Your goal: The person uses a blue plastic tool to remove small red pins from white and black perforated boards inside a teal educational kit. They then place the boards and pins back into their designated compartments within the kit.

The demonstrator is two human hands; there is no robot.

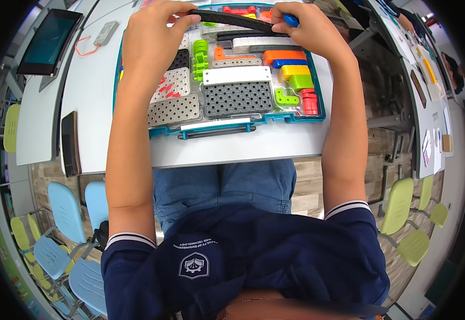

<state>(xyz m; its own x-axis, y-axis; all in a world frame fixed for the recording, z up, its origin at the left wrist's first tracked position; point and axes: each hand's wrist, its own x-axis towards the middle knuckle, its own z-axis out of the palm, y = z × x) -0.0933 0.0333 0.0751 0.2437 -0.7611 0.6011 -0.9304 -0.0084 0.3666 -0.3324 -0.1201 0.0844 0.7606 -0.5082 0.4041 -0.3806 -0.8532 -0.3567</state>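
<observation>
Between my two hands a long black textured strip (pixel 232 20) is held, stretched out and bowed slightly over the far part of a teal-rimmed parts case (pixel 286 117). My left hand (pixel 155 34) pinches its left end with thumb and fingers. The strip's right end is in the closed fingers of my right hand (pixel 313 31), where a small blue piece (pixel 291 21) also shows. Under the hands, the case holds a dark grey perforated plate (pixel 238 100), a white bar (pixel 236 76), green pieces (pixel 200 60), orange bars (pixel 285 55) and red pieces (pixel 309 101).
The case rests on a white table (pixel 216 150) before my lap. To the left are a phone (pixel 70 143), a grey box with an orange cable (pixel 105 34) and a dark screen (pixel 49 42). Blue chairs (pixel 66 210) and green chairs (pixel 398 205) stand around; another table (pixel 403 64) is at right.
</observation>
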